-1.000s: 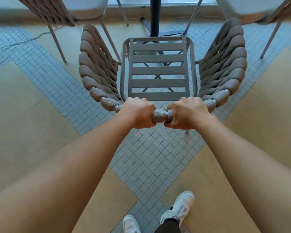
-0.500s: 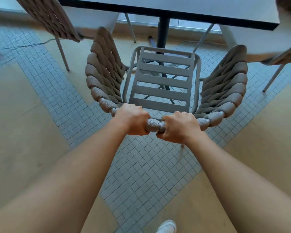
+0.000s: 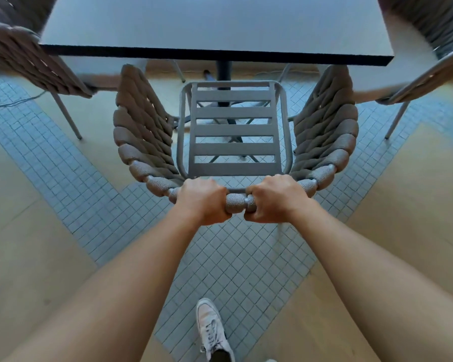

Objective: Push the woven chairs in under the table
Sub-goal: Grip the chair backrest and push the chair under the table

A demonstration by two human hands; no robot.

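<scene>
A woven chair (image 3: 233,131) with a slatted grey seat and thick rope-wrapped sides stands in front of me, facing the table (image 3: 212,24). My left hand (image 3: 203,201) and my right hand (image 3: 273,198) are both closed around the chair's rope-wrapped top rail, close together at its middle. The seat's front edge lies just short of the table's near edge. The table is grey with a dark edge and stands on a black centre post (image 3: 223,71).
A second woven chair (image 3: 29,58) stands at the left of the table and a third (image 3: 429,61) at the right. The floor has beige panels and bands of small grey tiles. My white shoe (image 3: 211,327) is below the chair.
The chair has moved forward toward the table, and the tabletop has come fully into view. Both hands keep the same grip. My foot has stepped forward.
</scene>
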